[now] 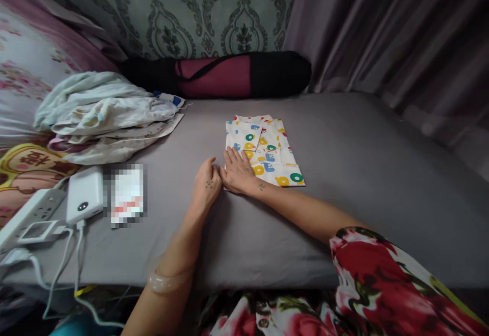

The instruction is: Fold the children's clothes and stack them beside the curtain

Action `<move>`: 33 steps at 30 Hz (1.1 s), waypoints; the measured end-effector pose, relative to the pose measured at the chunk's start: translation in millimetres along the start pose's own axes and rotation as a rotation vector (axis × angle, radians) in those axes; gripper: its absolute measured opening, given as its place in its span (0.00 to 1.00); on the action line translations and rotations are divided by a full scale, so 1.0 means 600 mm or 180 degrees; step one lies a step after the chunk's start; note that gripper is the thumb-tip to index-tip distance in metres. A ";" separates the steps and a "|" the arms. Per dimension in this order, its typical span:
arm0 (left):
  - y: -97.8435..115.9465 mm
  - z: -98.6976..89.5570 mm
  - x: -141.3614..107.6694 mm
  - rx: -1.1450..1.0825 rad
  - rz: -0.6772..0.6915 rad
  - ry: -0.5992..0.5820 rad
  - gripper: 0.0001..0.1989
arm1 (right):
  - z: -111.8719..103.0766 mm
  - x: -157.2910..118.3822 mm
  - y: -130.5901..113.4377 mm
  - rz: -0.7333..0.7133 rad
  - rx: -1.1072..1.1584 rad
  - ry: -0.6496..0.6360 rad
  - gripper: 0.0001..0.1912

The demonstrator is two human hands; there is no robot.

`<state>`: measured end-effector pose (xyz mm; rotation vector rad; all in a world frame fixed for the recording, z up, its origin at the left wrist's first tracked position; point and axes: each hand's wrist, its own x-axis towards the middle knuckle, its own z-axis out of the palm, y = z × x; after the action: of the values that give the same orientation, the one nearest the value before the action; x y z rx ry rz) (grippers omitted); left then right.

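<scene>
A folded white shirt (273, 160) with blue, yellow, green and red print lies flat on the grey bed sheet, in front of me. What looks like its collar points away from me. My right hand (239, 170) rests palm down on the shirt's lower left part, its fingers stretched out. Just left of the shirt's edge is my left hand (208, 183), with its fingers curled in close beside the right thumb. Whatever those curled fingers may hold is hidden. A pale bangle (170, 281) circles my left forearm.
Crumpled light cloths (110, 112) lie at the left. Nearer are a white power bank (84, 193), a power strip (32, 219), cables and a blurred white packet (128, 193). A long black and maroon bag (217, 76) lies along the wall; a curtain (367, 30) hangs at right.
</scene>
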<state>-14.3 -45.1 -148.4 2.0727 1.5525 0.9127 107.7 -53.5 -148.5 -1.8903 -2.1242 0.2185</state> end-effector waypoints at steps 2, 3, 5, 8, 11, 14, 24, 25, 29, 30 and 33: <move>0.004 -0.002 -0.002 0.0003 0.0098 -0.0003 0.20 | -0.006 0.001 0.004 -0.0025 0.0149 -0.0027 0.32; 0.007 -0.004 -0.003 0.0006 0.0172 0.0006 0.19 | -0.013 0.001 0.007 -0.0030 0.0242 -0.0028 0.32; 0.016 -0.008 -0.006 0.0001 0.0376 -0.0030 0.18 | -0.033 -0.003 0.022 -0.0084 0.0411 0.0040 0.30; 0.031 -0.012 -0.011 -0.0075 0.0886 -0.0346 0.17 | -0.073 -0.026 0.064 -0.0363 0.0544 0.0252 0.27; 0.041 -0.005 -0.017 -0.0136 0.1555 -0.0780 0.18 | -0.110 -0.066 0.122 -0.0514 0.0632 0.0349 0.22; 0.041 0.008 -0.020 -0.0062 0.1969 -0.1105 0.17 | -0.130 -0.110 0.172 -0.0583 0.0638 0.0237 0.19; 0.064 0.002 -0.029 0.0666 0.2414 -0.1249 0.15 | -0.136 -0.171 0.206 -0.1042 0.0433 -0.0189 0.24; 0.068 0.001 -0.030 0.0753 0.2455 -0.1245 0.16 | -0.136 -0.172 0.208 -0.1071 0.0426 -0.0171 0.24; 0.074 0.004 -0.028 0.1058 0.2329 -0.1201 0.16 | -0.123 -0.172 0.223 -0.1168 0.0454 0.0075 0.20; 0.074 0.005 -0.026 0.1132 0.2242 -0.1223 0.16 | -0.118 -0.171 0.230 -0.1190 0.0466 0.0156 0.19; 0.070 0.005 -0.020 0.1254 0.2095 -0.1355 0.15 | -0.108 -0.169 0.250 -0.1204 0.0494 0.0311 0.23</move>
<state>15.1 -69.0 -126.4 2.9022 0.8776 0.3032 279.9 -139.6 -143.6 -1.3553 -2.2728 0.1968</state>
